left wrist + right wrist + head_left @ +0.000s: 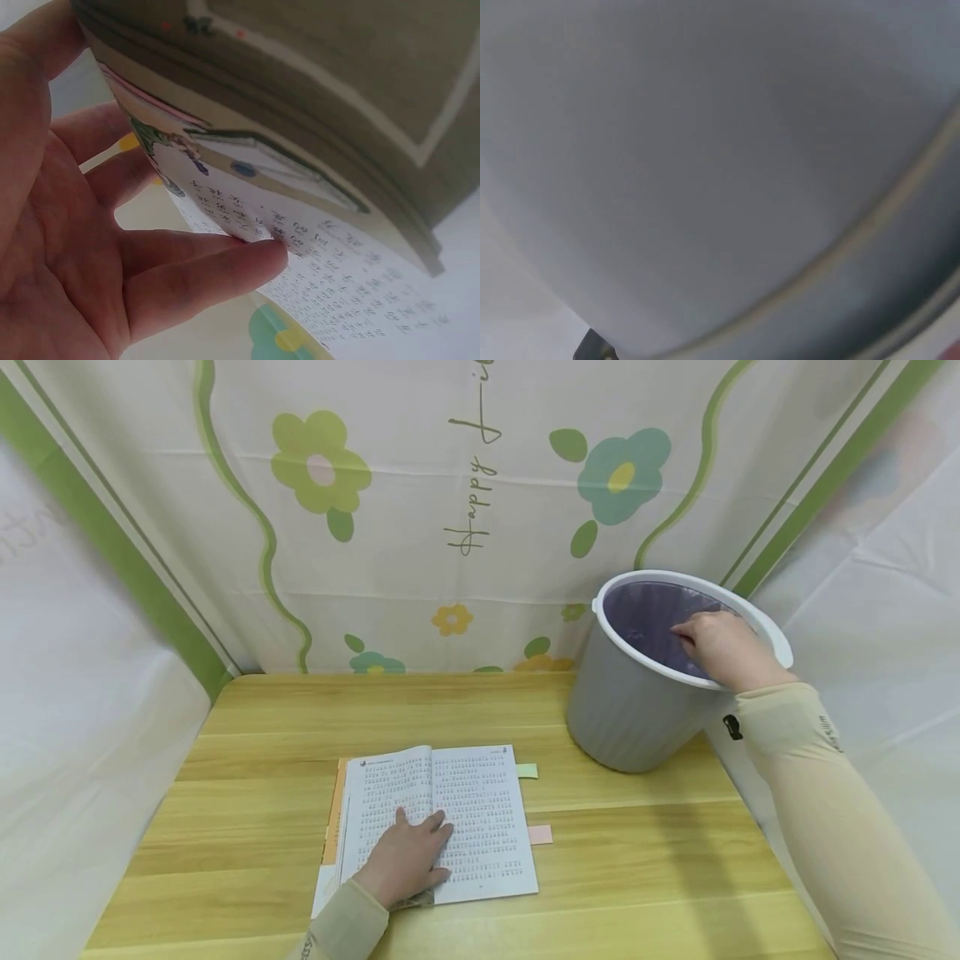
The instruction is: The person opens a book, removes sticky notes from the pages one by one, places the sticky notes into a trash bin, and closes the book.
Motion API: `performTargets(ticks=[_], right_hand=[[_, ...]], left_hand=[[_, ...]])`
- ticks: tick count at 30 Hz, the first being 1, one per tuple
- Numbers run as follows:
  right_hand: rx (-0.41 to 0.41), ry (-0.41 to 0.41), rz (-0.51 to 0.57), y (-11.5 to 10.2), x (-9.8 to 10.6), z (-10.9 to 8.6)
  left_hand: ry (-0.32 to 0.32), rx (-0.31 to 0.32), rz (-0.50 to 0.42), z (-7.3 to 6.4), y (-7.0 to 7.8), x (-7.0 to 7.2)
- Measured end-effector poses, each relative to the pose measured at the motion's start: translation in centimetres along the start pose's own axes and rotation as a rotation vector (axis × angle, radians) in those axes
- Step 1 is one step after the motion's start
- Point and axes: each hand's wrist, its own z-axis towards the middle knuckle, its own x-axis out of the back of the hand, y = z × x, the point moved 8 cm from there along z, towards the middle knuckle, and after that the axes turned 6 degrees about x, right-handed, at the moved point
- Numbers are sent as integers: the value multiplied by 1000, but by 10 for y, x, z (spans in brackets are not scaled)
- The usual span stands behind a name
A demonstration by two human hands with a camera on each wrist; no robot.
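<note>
An open book [480,827] with printed pages lies on the wooden table. My left hand [405,858] rests across its lower middle near the gutter, fingers spread. In the left wrist view, the same hand [97,225] shows its palm and extended fingers close to the pages, one carrying a coloured picture [262,161]. At the back right stands a grey waste bin [637,702] with a white rim and a dark purple liner [645,618]. My right hand [723,647] reaches over the rim, fingers bent together above the opening; whether they pinch anything is hidden. The bin's wall [705,165] fills the right wrist view.
A green tab [528,771] and a pink tab [540,835] stick out from the book's right edge. A flower-patterned cloth [465,568] hangs behind the table [637,893], with white cloth at both sides. A small black object [732,727] is beside the bin.
</note>
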Motion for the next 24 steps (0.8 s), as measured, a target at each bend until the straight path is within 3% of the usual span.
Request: performTargets(ticks=[4,11,18,24], right_hand=[[3,68,-2,-3,10,-1],[-104,159,-35,-14,43,-8],[-18,393,-8,-52,79,-17],[39,492,16,-84,90,-24]], left_hand=[[-9,6,-2,0,0,-1],[-18,6,-10,0,-1,-1],[-8,-3,-22,0,-1,-2],[-9,-2,-25,1,1,-3]])
